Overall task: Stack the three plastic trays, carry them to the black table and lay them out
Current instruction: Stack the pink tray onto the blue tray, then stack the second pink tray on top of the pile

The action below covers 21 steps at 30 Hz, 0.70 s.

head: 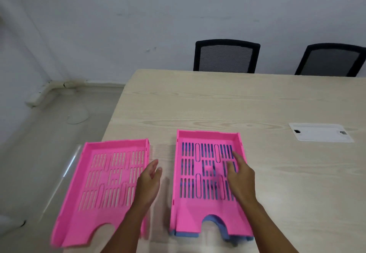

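A pale wood-grain worktop (227, 102) fills the right of the view, with a white cable-port plate (320, 132) set into it off to the right. Past its far edge stand two black mesh-backed chairs (226, 56) (331, 60) against a plain, pale bluish-white wall (138, 14). To the left lies a light beige floor (39, 143), where a white conduit (47, 90) runs along the wall's foot and a pale patch (77, 116) marks the floor near it.
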Available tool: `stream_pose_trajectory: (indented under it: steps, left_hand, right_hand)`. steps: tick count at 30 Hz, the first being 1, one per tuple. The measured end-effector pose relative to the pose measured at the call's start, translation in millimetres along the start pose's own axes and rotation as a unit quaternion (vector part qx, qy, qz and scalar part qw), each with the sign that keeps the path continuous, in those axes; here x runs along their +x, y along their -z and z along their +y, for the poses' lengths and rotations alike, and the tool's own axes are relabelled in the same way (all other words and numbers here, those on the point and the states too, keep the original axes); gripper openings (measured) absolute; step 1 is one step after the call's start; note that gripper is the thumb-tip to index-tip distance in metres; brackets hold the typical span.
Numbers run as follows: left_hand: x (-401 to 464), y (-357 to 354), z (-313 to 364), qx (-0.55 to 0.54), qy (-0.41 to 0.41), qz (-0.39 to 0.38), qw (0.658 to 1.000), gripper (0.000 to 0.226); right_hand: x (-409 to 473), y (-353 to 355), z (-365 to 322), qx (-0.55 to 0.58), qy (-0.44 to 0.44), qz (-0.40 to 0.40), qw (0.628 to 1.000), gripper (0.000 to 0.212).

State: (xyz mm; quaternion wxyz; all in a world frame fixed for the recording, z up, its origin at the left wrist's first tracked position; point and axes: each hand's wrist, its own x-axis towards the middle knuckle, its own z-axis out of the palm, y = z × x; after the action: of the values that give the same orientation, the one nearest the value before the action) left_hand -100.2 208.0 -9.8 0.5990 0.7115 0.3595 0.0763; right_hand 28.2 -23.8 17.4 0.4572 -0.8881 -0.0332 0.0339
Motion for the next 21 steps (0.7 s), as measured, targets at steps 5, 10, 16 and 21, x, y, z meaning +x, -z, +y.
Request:
stream_pose_trajectory:
  steps: [5,10,16,21]
  left_hand:
    - [-0.4,59.3,-13.2,-0.019,-0.004,0.072,0.997,0.043]
    - [-9.3,126.9,-33.3,-0.004,0.007,0.17,0.985,0.043]
    - [-9.5,190.0,-62.3,0.07,0.078,0.262,0.959,0.051]
    - [-8.2,210.7,-84.5,0.1,0.183,0.182,0.961,0.064]
  right_hand:
    - [-12.3,-63.9,-50.5,0.028,0.049,-0.086,0.995,0.043]
    - [-45.1,-131.9,-90.8,0.035,0.063,-0.184,0.98,0.045]
    - [-89.4,-180.3,-98.8,0.016,-0.022,-0.294,0.955,0.048]
    - [-112.8,-195.2,-85.5,0.0,-0.047,-0.358,0.932,0.018]
